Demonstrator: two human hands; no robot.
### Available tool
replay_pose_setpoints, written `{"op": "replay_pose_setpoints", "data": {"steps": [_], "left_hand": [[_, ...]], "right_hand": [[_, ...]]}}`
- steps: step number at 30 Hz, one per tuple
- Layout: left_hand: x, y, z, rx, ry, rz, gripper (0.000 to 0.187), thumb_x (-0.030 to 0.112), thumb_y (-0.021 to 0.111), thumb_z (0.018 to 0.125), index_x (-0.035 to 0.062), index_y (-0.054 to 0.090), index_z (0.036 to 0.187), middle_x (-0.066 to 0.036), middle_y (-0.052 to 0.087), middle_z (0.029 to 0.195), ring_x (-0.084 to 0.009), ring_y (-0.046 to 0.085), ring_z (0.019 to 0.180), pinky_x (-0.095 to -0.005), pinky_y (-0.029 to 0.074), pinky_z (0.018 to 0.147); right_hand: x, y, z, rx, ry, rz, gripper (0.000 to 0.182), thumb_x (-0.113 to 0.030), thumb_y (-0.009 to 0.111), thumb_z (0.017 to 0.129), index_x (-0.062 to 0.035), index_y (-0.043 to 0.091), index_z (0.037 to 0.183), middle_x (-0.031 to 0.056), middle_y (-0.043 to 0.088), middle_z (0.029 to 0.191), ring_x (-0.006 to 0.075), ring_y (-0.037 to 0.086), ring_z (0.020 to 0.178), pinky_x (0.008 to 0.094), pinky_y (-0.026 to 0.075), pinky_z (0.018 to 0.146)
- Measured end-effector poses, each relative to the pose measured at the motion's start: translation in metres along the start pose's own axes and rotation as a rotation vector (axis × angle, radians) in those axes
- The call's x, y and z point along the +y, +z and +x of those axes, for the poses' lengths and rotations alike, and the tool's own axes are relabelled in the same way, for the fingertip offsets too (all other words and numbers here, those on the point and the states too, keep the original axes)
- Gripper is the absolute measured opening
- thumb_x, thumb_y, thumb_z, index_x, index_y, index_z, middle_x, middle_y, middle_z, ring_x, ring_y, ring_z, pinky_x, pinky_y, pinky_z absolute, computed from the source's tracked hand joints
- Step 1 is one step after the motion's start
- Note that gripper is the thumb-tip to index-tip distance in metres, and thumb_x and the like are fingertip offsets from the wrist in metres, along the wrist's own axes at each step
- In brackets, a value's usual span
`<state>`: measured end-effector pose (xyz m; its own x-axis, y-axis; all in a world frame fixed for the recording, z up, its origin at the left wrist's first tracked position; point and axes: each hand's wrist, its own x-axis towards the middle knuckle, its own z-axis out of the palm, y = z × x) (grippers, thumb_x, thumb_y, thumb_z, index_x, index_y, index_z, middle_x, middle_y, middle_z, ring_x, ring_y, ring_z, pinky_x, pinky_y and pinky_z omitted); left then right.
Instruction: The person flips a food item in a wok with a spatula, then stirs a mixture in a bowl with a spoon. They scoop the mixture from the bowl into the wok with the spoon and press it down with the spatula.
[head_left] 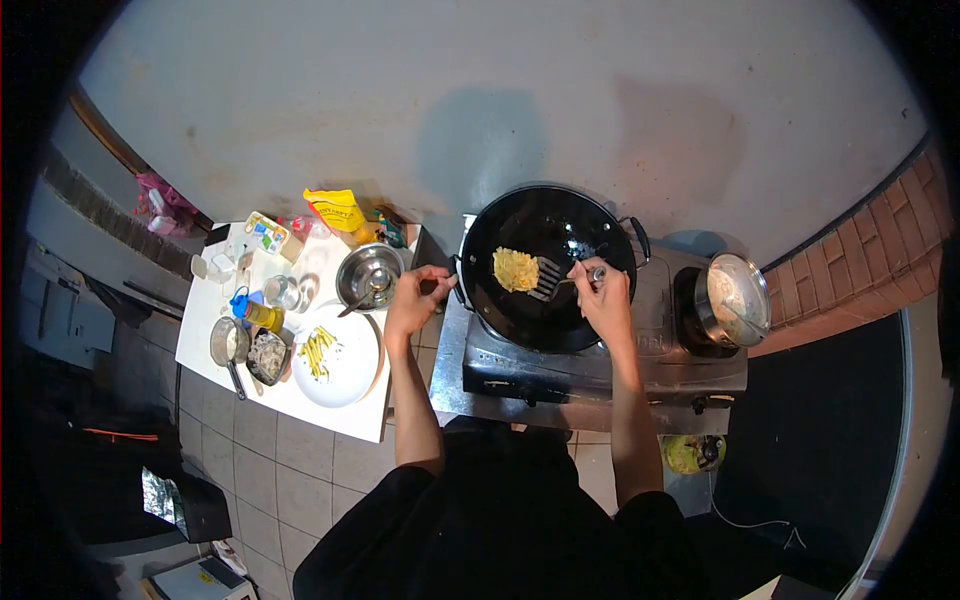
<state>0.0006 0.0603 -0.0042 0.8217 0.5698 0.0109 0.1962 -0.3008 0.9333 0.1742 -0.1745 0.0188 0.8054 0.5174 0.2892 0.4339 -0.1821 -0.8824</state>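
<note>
On the stove's left burner sits a black wok with a yellow, egg-like patty in it. My right hand is closed around the handle of a slotted spatula, whose blade lies at the patty's right edge. At the wok's left side, my left hand has its thumb and fingers pinched at the side handle. The wok's other handle sticks out at the upper right.
A steel pot with pale contents stands on the right burner of the stove. The white side table holds a plate of yellow-green strips, a steel bowl, an oil bottle and a yellow bag.
</note>
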Motion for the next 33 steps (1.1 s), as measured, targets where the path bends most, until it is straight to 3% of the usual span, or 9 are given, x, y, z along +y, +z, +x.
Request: {"op": "replay_pose_setpoints", "data": {"steps": [1,5,8,10,14,16,29,31,33], "left_hand": [[-0.001,-0.001,0.001,-0.038,-0.061,0.008,0.028,0.021,0.067,0.083,-0.0035,0.063,0.097,-0.008,0.066,0.083,-0.0119,0.058,0.078,-0.0280,0.044,0.075],[0.000,0.000,0.000,-0.028,-0.022,0.060,0.029,0.022,0.067,0.084,-0.0035,0.063,0.098,-0.008,0.066,0.083,-0.0116,0.058,0.076,-0.0283,0.045,0.074],[-0.001,0.003,0.000,0.046,0.043,-0.025,0.018,0.011,0.069,0.081,-0.0045,0.062,0.088,0.001,0.056,0.067,-0.0063,0.048,0.064,-0.0223,0.040,0.058],[0.005,0.000,-0.001,0.003,0.002,0.076,0.030,0.023,0.067,0.084,-0.0042,0.063,0.096,-0.009,0.066,0.083,-0.0123,0.058,0.078,-0.0288,0.045,0.076],[0.007,0.001,-0.002,0.004,-0.022,0.098,0.031,0.024,0.067,0.083,-0.0045,0.064,0.095,-0.010,0.066,0.083,-0.0136,0.059,0.079,-0.0291,0.044,0.078],[0.003,0.005,-0.001,0.054,0.043,-0.026,0.019,0.012,0.069,0.081,-0.0040,0.062,0.088,0.000,0.056,0.068,-0.0067,0.048,0.064,-0.0217,0.040,0.059],[0.004,0.003,0.000,0.051,0.040,0.028,0.021,0.013,0.069,0.082,-0.0052,0.061,0.090,0.000,0.056,0.068,-0.0054,0.047,0.060,-0.0217,0.038,0.053],[0.012,0.000,-0.002,-0.001,-0.073,0.068,0.031,0.024,0.068,0.083,-0.0038,0.064,0.096,-0.008,0.066,0.085,-0.0125,0.058,0.080,-0.0285,0.045,0.076],[0.007,0.000,-0.002,-0.004,-0.072,0.069,0.030,0.023,0.068,0.083,-0.0038,0.064,0.096,-0.008,0.066,0.084,-0.0123,0.058,0.079,-0.0284,0.045,0.075]], "right_hand": [[-0.001,0.000,0.000,0.004,-0.017,-0.001,0.016,-0.008,0.060,0.085,0.0042,0.058,0.073,0.0107,0.050,0.051,0.0099,0.043,0.045,0.0297,0.034,0.045],[-0.004,0.000,0.001,-0.003,-0.026,-0.012,0.017,-0.008,0.061,0.085,0.0046,0.058,0.073,0.0111,0.050,0.051,0.0107,0.043,0.044,0.0303,0.034,0.045],[-0.001,0.002,0.002,0.005,-0.033,0.022,0.018,-0.008,0.061,0.084,0.0051,0.057,0.073,0.0114,0.050,0.052,0.0111,0.044,0.045,0.0291,0.034,0.045],[0.003,0.003,0.004,0.003,-0.035,0.022,0.019,-0.009,0.060,0.086,0.0046,0.058,0.072,0.0090,0.050,0.050,0.0097,0.046,0.043,0.0272,0.034,0.044],[0.004,0.000,0.004,-0.006,0.078,0.115,0.022,-0.012,0.057,0.089,0.0029,0.060,0.072,0.0049,0.050,0.047,0.0076,0.047,0.040,0.0252,0.034,0.040],[0.010,0.000,0.005,-0.011,0.103,0.209,0.025,-0.014,0.054,0.091,0.0009,0.062,0.073,0.0020,0.050,0.046,0.0070,0.047,0.037,0.0244,0.034,0.037],[0.012,0.008,0.007,0.068,0.140,0.385,0.026,-0.015,0.053,0.092,0.0031,0.061,0.074,0.0025,0.051,0.047,0.0079,0.046,0.036,0.0234,0.033,0.036],[0.010,0.008,0.008,0.034,0.140,0.319,0.026,-0.013,0.052,0.092,0.0042,0.060,0.074,0.0048,0.056,0.053,0.0079,0.046,0.037,0.0233,0.034,0.036],[0.010,0.007,0.010,0.027,0.157,0.335,0.024,-0.011,0.052,0.092,0.0044,0.060,0.075,0.0066,0.058,0.059,0.0078,0.047,0.038,0.0232,0.035,0.036]]}}
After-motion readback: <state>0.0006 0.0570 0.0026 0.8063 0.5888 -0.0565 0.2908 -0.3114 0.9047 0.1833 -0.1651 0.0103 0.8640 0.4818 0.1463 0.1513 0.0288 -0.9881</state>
